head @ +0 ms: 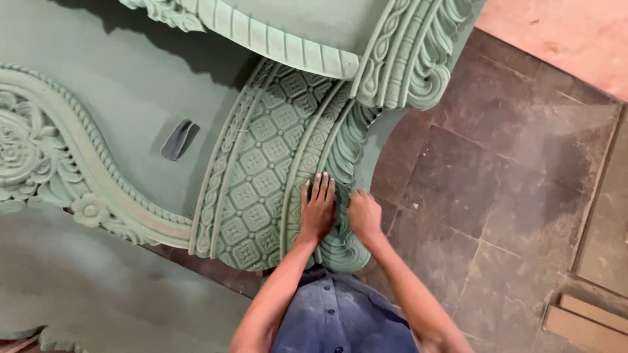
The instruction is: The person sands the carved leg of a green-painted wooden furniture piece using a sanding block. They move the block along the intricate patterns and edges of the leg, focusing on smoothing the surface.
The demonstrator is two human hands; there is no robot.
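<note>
A large carved wooden furniture piece (261, 163), coated pale green, fills the left and middle of the head view. It has a curved band of diamond-lattice carving, rope borders and leaf scrolls. My left hand (318, 209) lies flat on the carved band near its lower end, fingers together and pointing up. My right hand (364, 212) is curled against the leaf-scroll edge just to the right, fingers pressed into the carving; whether it holds anything I cannot tell. My blue shirt (340, 314) shows below.
A small folded grey piece of sandpaper (178, 140) lies on the flat green panel to the left. Dark stone floor tiles (497, 196) spread to the right. Wooden offcuts (582, 320) lie at the lower right. A second green panel (85, 281) sits lower left.
</note>
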